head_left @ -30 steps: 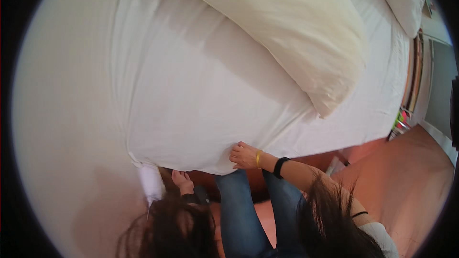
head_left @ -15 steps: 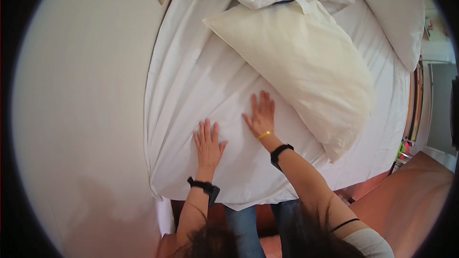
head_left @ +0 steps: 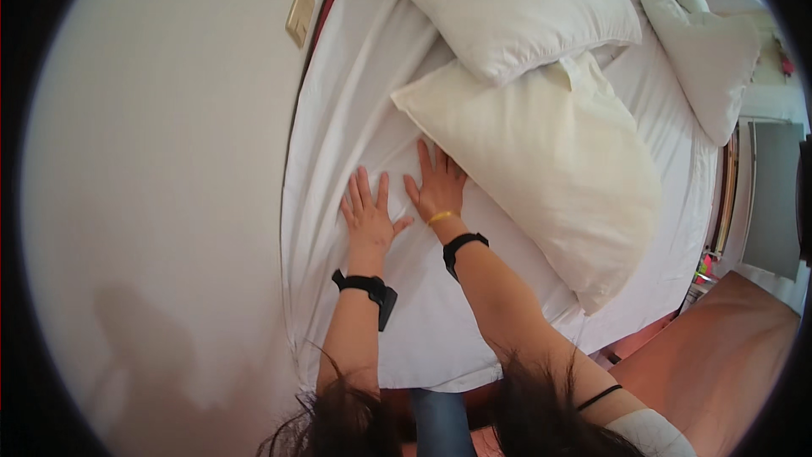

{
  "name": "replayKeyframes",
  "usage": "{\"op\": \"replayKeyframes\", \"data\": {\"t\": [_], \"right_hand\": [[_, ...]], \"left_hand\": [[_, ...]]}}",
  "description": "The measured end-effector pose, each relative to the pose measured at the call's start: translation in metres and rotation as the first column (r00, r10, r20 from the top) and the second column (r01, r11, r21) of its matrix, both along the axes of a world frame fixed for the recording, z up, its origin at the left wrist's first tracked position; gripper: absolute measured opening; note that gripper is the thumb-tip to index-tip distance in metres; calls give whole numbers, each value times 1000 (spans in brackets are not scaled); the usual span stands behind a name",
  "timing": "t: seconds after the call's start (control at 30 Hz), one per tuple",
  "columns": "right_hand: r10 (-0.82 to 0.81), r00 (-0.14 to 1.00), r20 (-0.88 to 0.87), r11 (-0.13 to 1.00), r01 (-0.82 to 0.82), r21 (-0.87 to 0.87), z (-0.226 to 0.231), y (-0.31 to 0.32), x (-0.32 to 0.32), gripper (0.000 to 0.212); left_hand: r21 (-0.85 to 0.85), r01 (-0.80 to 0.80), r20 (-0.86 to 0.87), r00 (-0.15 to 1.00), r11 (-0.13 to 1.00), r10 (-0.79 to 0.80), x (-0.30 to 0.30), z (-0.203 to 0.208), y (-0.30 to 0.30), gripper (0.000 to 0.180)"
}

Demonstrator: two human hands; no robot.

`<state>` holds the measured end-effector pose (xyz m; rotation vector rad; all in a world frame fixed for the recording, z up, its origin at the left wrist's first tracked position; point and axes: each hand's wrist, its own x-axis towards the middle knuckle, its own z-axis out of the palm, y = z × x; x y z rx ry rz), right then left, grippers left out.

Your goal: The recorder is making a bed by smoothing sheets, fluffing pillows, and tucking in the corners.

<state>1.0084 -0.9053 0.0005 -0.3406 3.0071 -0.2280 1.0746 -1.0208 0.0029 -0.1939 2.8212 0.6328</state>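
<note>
Both palms rest flat on a wrinkled white bed sheet [head_left: 423, 322] that covers the mattress. My left hand [head_left: 370, 216] lies nearer the wall, fingers spread, holding nothing. To its right and slightly farther up is my right hand [head_left: 438, 186], also spread and holding nothing. Its fingertips reach the edge of a cream pillow [head_left: 550, 169]; whether they go under it I cannot tell. A white pillow [head_left: 524, 8] overlaps the far end of the cream one. Each wrist wears a black strap, and a yellow band circles the right one.
A pale wall [head_left: 169, 161] with a beige switch plate [head_left: 300, 13] runs along the bed's left side. At the far right of the bed lies a white curved cushion [head_left: 698, 51]. Beyond the right edge are a reddish-brown surface [head_left: 710, 347] and a grey panel [head_left: 774, 199].
Both hands have slid farther up the sheet, the right one also leftward, closer to the left hand and up to the cream pillow's edge. The view has shifted a little.
</note>
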Motion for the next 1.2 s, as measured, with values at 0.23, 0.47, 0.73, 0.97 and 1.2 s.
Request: {"op": "replayKeyframes", "data": {"t": [0.23,0.47,0.73,0.97,1.2], "right_hand": [[-30,995,98,999,27,25,5,1,4,65],[-39,963,266,998,49,-30,9,-2,2,66],[-42,970,238,999,40,11,8,0,3,69],[5,985,174,1000,-3,-13,5,-3,3,67],[26,990,136,998,-19,-51,8,-9,5,67]], "left_hand": [[-4,40,192,981,999,-38,-3,12,2,100],[-36,38,274,961,999,-26,-3,16,-1,103],[-56,35,268,963,998,-19,-1,14,4,106],[-154,26,163,987,988,-1,0,9,3,109],[-186,-149,140,974,971,176,-5,25,20,109]]}}
